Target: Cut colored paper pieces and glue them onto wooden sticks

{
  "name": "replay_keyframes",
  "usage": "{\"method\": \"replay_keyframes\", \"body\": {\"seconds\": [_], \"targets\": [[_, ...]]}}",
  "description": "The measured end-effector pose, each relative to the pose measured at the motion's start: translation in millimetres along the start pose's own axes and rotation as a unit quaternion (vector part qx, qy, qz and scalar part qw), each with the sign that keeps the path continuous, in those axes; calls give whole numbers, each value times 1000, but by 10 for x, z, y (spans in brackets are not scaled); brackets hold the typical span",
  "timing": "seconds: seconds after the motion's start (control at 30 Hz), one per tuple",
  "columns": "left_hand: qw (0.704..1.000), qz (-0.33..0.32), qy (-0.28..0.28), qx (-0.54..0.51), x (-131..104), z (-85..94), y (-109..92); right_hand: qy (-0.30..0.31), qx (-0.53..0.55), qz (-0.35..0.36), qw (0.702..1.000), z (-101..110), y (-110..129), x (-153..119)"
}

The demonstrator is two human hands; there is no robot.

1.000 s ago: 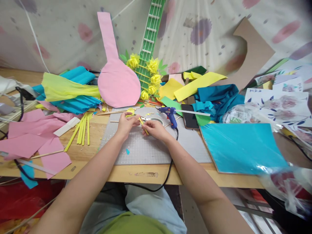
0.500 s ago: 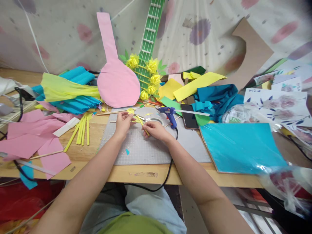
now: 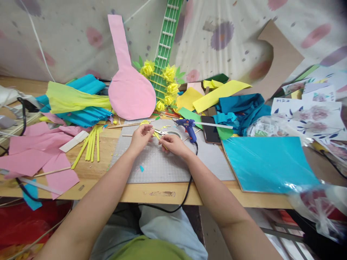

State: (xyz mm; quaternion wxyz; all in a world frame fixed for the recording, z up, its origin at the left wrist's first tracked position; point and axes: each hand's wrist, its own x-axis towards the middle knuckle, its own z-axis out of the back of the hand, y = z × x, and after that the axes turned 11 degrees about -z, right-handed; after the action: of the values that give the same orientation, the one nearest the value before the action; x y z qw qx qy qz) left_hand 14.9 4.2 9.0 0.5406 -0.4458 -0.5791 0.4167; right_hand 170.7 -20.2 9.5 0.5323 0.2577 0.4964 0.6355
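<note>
Over the grey cutting mat, a thin yellow strip slants between my two hands. My right hand pinches its lower end. The closed fingertips of my left hand are at the upper end; they partly hide it. Some yellow paper shows just behind the left fingers. Scissors lie on the mat beyond my right hand, their handles pointing right. A blue glue gun with a long white glue stick rests to the right of them.
Several yellow strips and pink paper lie left. A pink guitar-shaped cutout and a green one with yellow flowers lean behind. A phone and blue board lie right. The glue gun's black cable hangs over the edge.
My left hand has moved right, closer to my right hand, and its fingers have come onto the upper end of the yellow strip. My right hand has barely shifted.
</note>
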Motion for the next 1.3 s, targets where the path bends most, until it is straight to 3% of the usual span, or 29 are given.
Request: {"method": "replay_keyframes", "body": {"seconds": [0.27,0.37,0.63,0.8,1.0,1.3], "targets": [[999,-16,-25,-31,-16,-33,12,-11,-57,32,998,-17,4,-13],[999,-14,-22,-22,-3,-16,15,-3,-42,26,999,-12,0,-14],[996,8,-80,34,63,66,58,18,-7,11,1000,17,33,-43],[997,8,-71,35,22,38,-14,15,-9,5,1000,30,44,-49],[994,77,-26,-69,-11,3,-108,9,-16,5,1000,26,17,-31],[988,105,-28,-109,-14,13,-103,7,-31,17,999,19,-2,-29]]}}
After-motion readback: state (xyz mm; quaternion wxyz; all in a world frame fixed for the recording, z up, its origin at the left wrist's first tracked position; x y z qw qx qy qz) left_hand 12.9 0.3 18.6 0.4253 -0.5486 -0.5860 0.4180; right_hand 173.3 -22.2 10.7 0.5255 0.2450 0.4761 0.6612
